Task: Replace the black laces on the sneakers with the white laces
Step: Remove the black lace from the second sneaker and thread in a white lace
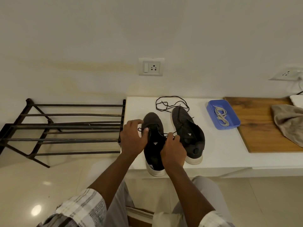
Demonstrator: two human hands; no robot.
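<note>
Two black sneakers with white soles stand on a white ledge (221, 151). The left sneaker (153, 154) has its heel past the front edge and still carries a black lace. My left hand (133, 138) pinches a loop of that lace at the shoe's left side. My right hand (173, 149) pinches the lace at the shoe's right side. The right sneaker (188, 133) lies beside it with no hand on it. A loose black lace (170, 103) lies coiled behind the shoes. White laces (221, 114) lie in a blue tray (236, 123) to the right.
A black metal shoe rack (65, 126) stands on the floor against the ledge's left end. A wooden board (262, 128) with a beige cloth (288, 122) lies at the right. A wall socket (151, 67) sits above the ledge.
</note>
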